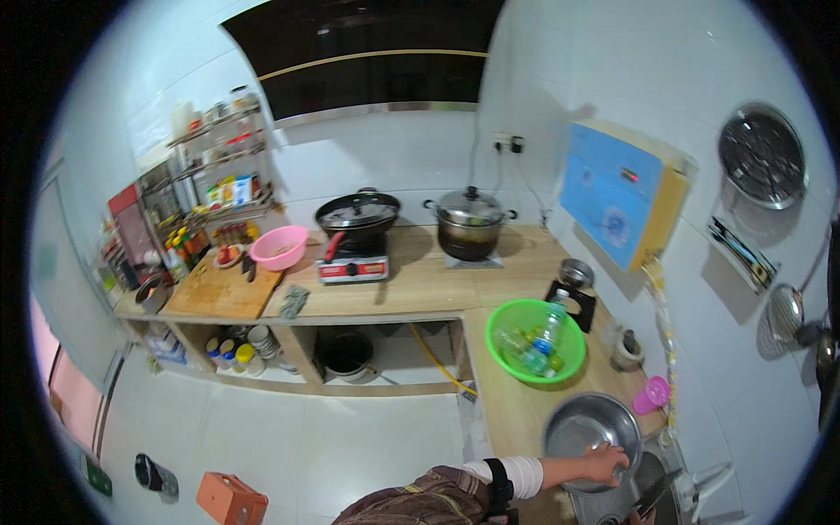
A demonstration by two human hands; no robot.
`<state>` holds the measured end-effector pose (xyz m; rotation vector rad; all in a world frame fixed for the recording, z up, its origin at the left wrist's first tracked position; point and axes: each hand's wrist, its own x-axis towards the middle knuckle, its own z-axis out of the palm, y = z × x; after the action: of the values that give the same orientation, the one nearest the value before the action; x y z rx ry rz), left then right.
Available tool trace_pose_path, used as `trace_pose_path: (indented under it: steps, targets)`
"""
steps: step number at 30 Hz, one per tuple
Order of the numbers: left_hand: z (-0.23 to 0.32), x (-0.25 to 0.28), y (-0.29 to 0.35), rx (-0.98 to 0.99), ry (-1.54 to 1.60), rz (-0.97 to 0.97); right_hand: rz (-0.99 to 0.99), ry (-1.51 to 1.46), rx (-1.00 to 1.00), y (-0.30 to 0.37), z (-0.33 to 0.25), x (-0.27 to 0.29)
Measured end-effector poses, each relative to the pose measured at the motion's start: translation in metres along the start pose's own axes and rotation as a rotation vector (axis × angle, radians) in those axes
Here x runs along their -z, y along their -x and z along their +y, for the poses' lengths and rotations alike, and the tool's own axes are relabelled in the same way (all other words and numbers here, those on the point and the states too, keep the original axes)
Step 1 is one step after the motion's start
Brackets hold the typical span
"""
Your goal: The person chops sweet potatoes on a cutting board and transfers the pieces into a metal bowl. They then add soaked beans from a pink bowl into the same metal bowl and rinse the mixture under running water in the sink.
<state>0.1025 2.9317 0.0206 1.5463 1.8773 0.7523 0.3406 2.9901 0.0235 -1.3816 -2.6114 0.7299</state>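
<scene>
Bending over the near right rim of a steel basin (579, 422), the left hand's (604, 464) fingers are curled — whether they grasp the rim or something small, I cannot tell. The basin stands near the counter's (516, 411) near end, by the sink's (600, 505) far left corner. A dark blade (661, 491) slants over the sink beside the right hand (644, 518) — mostly cropped, its grip unclear. Beyond the basin, a green bowl (507, 365) of bottles (548, 331) sits near the counter's inner edge; a pink cup (651, 395) is near its wall edge.
</scene>
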Motion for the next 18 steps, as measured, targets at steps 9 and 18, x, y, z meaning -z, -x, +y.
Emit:
trace_pose_path:
  steps: [9, 18]
  targets:
    - [-0.157, 0.117, 0.153, 0.184, 0.132, 0.224, 0.348, -0.769, 0.535, -0.012, -0.147, -0.063]
    - [-0.308, 0.180, 0.368, 0.327, 0.272, 0.281, -0.607, -1.102, 0.312, -0.010, -0.372, -0.194]
